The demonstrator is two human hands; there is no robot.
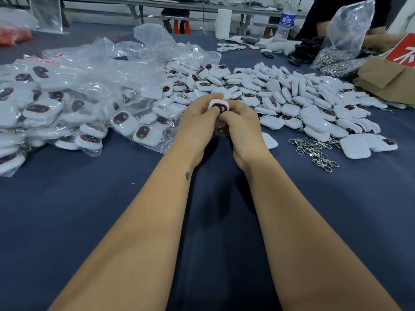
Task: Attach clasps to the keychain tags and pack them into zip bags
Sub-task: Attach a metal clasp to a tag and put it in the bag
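desk [67, 221]: dark blue cloth, bare in front of both forearms.
step tip: likely clasp fitting; keep tag steady in left pinch, feed ring through loop with right, check it seats before bagging. Clasp itself hidden under fingers, can't confirm.
left hand [197, 122]: fingers curled round held tag [218, 105], thumb on its dark face.
right hand [241, 124]: thumb and fingers pinching same tag from right edge and below.
tag position: between both hands, raised off desk, face up toward camera.
loose clasps [314, 151]: small metal heap, right of right hand, near, not touching.
single tag [269, 140]: just beside right wrist, on desk.
packed zip bags [67, 102]: left of hands, piled.
tag pile [280, 93]: beyond hands, spreading right.
clasp bag [343, 41]: far right, well apart.
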